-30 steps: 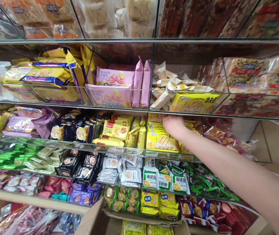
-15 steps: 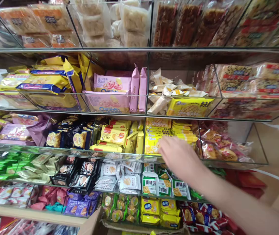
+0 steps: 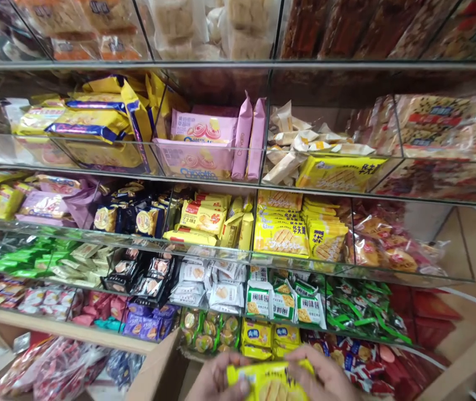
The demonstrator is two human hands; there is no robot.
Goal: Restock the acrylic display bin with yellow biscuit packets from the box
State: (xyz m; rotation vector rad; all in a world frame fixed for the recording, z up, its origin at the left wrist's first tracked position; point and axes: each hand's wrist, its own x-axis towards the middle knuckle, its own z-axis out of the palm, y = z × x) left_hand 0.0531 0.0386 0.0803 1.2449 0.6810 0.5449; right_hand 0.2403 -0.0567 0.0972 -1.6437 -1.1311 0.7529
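At the bottom edge of the view, both my hands hold one yellow cracker packet (image 3: 270,383) flat between them. My left hand (image 3: 216,380) grips its left end with curled fingers. My right hand (image 3: 324,380) covers its right end, fingers bent over the top. Straight above, behind the glass front of the middle shelf, lies a stack of the same yellow cracker packets (image 3: 282,234), with one more packet standing beside it (image 3: 325,239). Both hands are well below and in front of that shelf compartment.
Glass shelves (image 3: 238,181) divided into compartments hold pink biscuit packs (image 3: 204,145), yellow-and-blue packs (image 3: 91,120), green wafers (image 3: 24,259), white and green cracker packets (image 3: 282,303). A cardboard box edge (image 3: 154,362) and bagged snacks (image 3: 49,370) sit low on the left.
My right arm has drawn back from the yellow cracker compartment to the bottom of the view. My left hand has come into view, and both hands now hold a yellow packet.
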